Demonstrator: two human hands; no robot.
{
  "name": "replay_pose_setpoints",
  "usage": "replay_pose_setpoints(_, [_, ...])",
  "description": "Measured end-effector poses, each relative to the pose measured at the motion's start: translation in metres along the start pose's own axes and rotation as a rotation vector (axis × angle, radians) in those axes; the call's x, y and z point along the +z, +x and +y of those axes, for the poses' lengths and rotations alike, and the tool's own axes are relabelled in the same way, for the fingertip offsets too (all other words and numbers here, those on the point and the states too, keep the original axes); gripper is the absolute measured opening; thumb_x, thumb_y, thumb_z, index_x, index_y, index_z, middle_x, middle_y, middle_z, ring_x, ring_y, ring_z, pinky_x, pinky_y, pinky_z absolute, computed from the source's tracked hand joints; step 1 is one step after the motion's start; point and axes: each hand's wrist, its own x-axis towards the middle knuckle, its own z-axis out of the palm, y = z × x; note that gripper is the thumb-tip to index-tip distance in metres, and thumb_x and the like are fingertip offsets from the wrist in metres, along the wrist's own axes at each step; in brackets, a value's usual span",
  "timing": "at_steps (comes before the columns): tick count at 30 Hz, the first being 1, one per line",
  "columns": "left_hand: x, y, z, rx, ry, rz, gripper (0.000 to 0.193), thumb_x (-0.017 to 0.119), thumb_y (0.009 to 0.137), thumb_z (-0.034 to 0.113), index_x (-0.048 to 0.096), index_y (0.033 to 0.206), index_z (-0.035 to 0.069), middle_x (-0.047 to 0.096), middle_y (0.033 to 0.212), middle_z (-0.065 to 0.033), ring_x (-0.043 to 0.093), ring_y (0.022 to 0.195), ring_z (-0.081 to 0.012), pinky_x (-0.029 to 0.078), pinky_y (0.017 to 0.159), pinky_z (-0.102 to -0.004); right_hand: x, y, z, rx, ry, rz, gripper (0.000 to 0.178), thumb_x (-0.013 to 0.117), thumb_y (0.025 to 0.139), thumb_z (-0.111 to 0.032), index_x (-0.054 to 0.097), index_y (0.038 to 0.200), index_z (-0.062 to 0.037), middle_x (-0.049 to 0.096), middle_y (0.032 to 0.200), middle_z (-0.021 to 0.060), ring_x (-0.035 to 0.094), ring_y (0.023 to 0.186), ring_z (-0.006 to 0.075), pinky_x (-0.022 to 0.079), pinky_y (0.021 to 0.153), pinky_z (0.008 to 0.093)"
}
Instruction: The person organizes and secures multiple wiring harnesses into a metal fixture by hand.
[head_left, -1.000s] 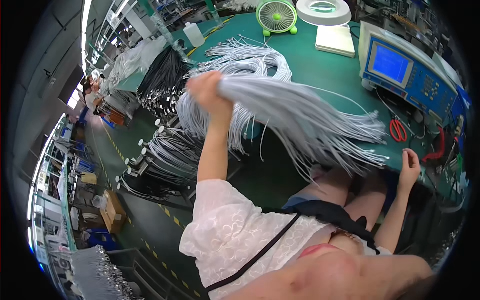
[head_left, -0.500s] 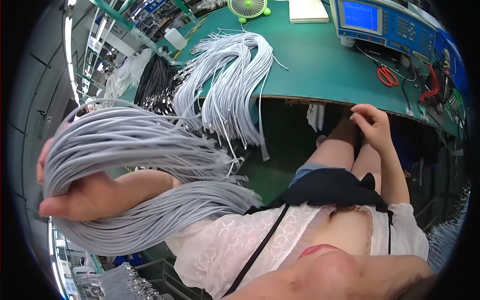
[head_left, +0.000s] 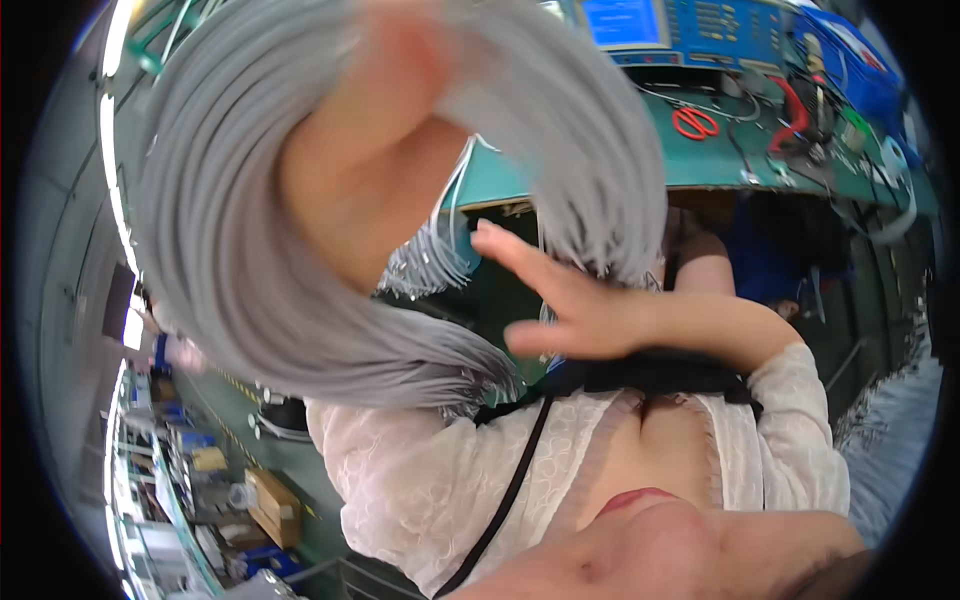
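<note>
A thick bundle of grey cables [head_left: 215,230] arches over my raised left hand [head_left: 375,160], filling the upper left. That hand is blurred and carries the bundle around its middle; its fingertips are smeared by motion. The loose cable ends hang down on both sides, one set near my lap and the other beside my right forearm. My right hand [head_left: 570,310] is between the two hanging ends, with fingers stretched out, thumb apart and nothing in it. More white cables [head_left: 430,262] hang over the bench edge, mostly hidden behind the bundle.
Red-handled scissors [head_left: 695,123] lie on the green bench [head_left: 650,160], in front of a blue test instrument [head_left: 690,35] with a screen. Tools and wires crowd the bench's right end. At lower left, a cardboard box [head_left: 273,508] stands on the floor. More cables [head_left: 895,430] sit at far right.
My left hand has lifted the grey cable bundle up and to the right, across the bench. My right hand has come left toward the bundle's hanging ends, its fingers now stretched out.
</note>
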Motion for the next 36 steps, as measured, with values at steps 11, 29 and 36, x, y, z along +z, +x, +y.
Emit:
replay_pose_setpoints(11, [-0.041,-0.042,-0.022,0.261,0.371,-0.277,0.063,0.079,0.049,0.043,0.051,0.097,0.013,0.050,0.094,0.0008,0.044,0.092,-0.0130,0.026,0.088,-0.0444,-0.040,-0.095,0.168,0.232,-0.838,0.681,0.049,0.040,0.086,-0.030,0.028,0.129,-0.0089,0.017,0.137,0.0152,0.021,0.125,0.0289,0.019,0.101,0.0408])
replay_pose_setpoints(29, [-0.167,-0.101,-0.380,-1.181,0.926,-0.524,0.031,0.063,0.072,0.022,0.057,0.094,0.001,0.059,0.090,-0.0132,0.058,0.082,-0.0212,0.045,0.069,-0.0293,-0.022,-0.464,0.197,1.303,1.122,1.149,0.058,0.051,0.078,-0.047,0.044,0.115,-0.0025,0.052,0.109,0.0152,0.050,0.099,0.0252,0.039,0.085,0.0344])
replay_pose_setpoints(36, [-0.050,-0.004,-0.517,-1.721,0.034,-0.263,0.038,0.061,0.075,0.035,0.057,0.097,0.004,0.059,0.089,-0.0060,0.057,0.078,-0.0181,0.045,0.067,-0.0300,-0.068,-0.386,0.260,0.293,1.254,1.640,0.048,0.047,0.084,-0.038,0.045,0.116,-0.0025,0.046,0.119,0.0128,0.044,0.109,0.0258,0.031,0.095,0.0377])
